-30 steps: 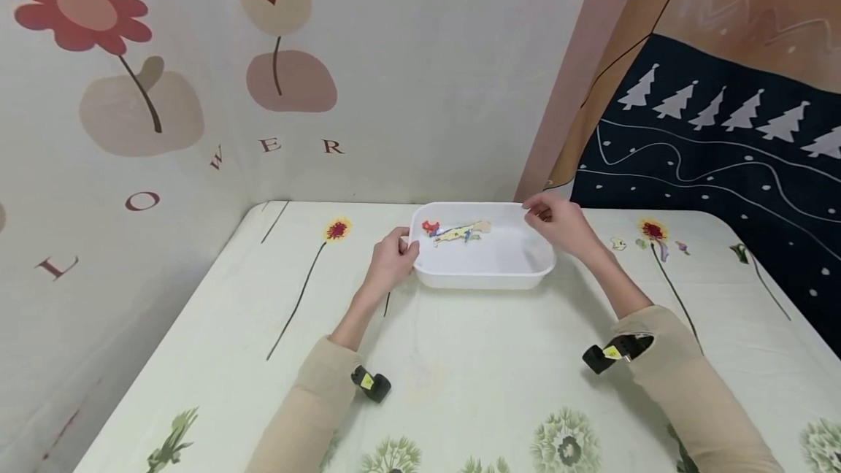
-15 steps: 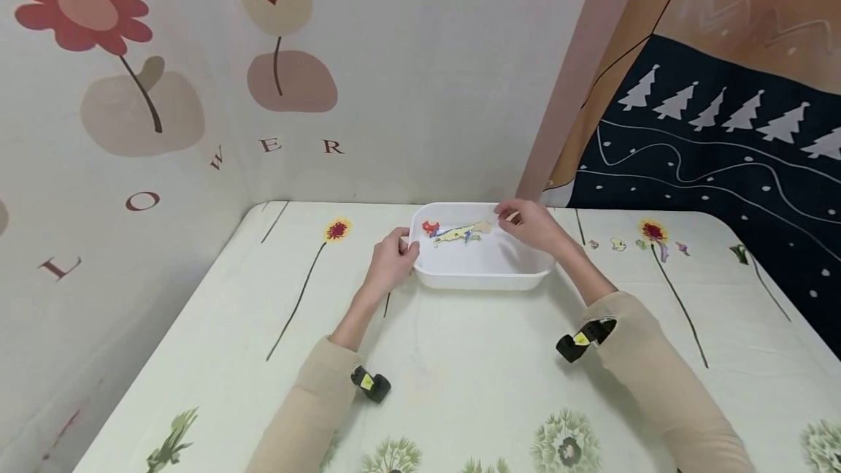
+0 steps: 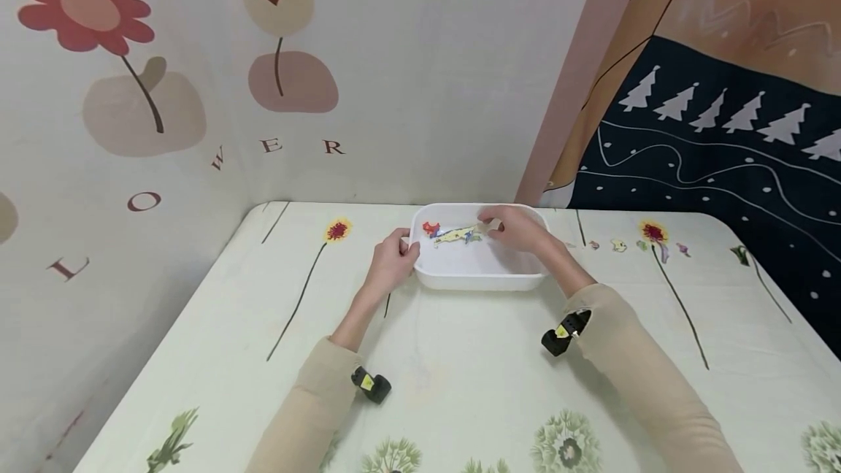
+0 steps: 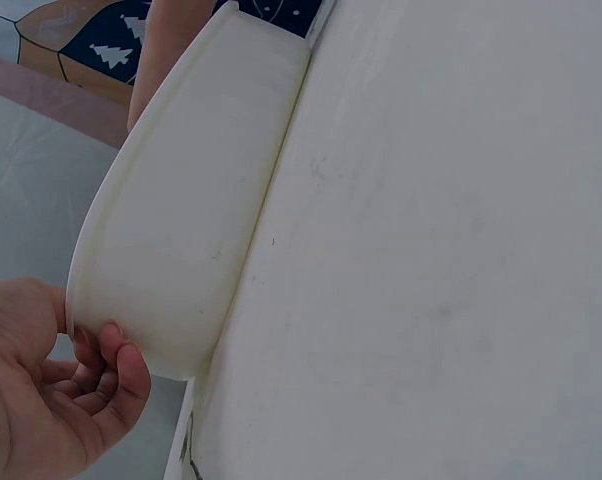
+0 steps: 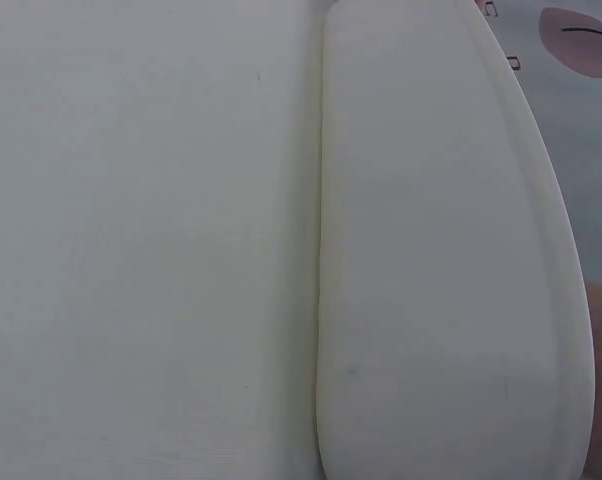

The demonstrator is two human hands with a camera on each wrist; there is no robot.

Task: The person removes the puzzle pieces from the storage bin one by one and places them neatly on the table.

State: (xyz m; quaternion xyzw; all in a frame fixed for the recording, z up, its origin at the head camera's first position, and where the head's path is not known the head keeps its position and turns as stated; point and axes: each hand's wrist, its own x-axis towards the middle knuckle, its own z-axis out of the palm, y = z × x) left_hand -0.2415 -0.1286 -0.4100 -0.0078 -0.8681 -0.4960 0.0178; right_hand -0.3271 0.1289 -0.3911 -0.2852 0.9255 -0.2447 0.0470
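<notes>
A white rectangular plastic tray (image 3: pixel 482 282) stands near the table's far edge. My left hand (image 3: pixel 392 261) grips its left end, with the thumb over the rim and fingers curled beneath. In the left wrist view that same hand (image 4: pixel 66 390) pinches the rim. Inside the tray lie a small red piece (image 3: pixel 430 229) and a pale yellow piece (image 3: pixel 453 236) with blue and green bits. My right hand (image 3: pixel 522 231) reaches into the tray, fingertips bent at the yellow piece's right end. Whether they hold anything is too small to tell.
Several small coloured pieces (image 3: pixel 618 245) lie on the cloth right of the tray, near a printed sunflower (image 3: pixel 653 231). A flower-patterned tablecloth (image 3: pixel 420 363) covers the table. Behind it hangs a pale curtain (image 3: pixel 420 93), with a dark tree-print one (image 3: pixel 716 137) at right.
My right hand has moved left from the tray's right rim to the pieces inside. My left hand has kept its grip on the tray, which has stayed in place.
</notes>
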